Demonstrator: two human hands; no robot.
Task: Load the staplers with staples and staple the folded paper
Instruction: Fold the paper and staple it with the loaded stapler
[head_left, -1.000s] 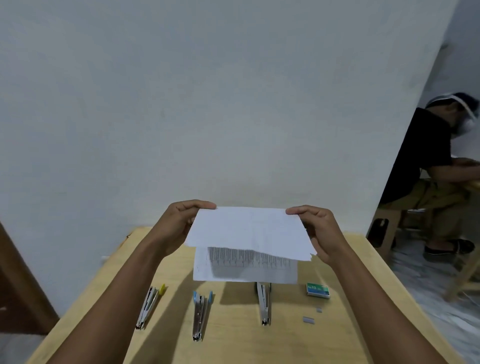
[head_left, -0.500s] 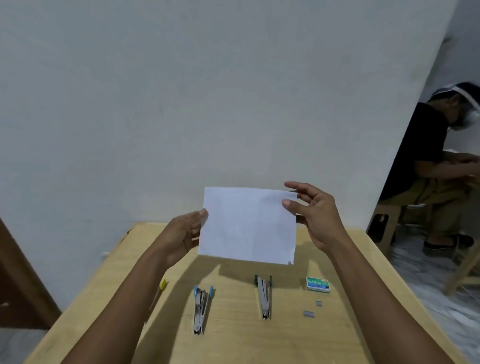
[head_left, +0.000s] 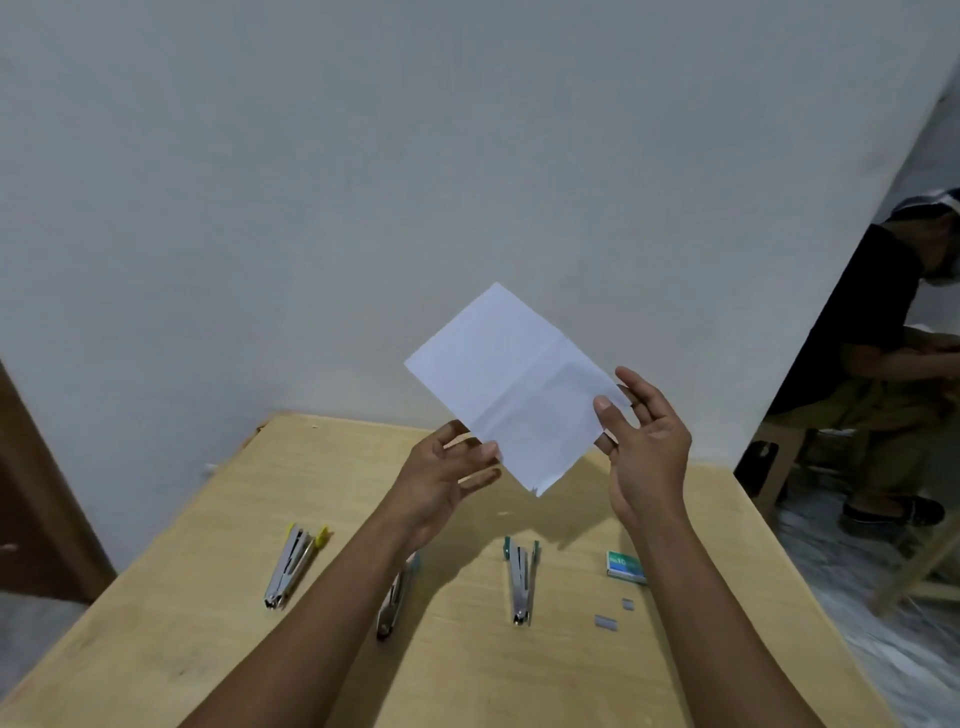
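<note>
While the folded paper (head_left: 511, 384) is held above the desk (head_left: 208, 597), its 4 o'clock corner is pinched by the right hand (head_left: 649, 452); the grip of the left hand (head_left: 447, 478), at 7 o'clock, cannot be told. Folding is judged done; next, a stapler (head_left: 519, 582) at 6 o'clock must be loaded.

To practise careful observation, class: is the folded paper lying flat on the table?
No, the right hand pinches the folded paper in the air, above the wooden table.
</note>
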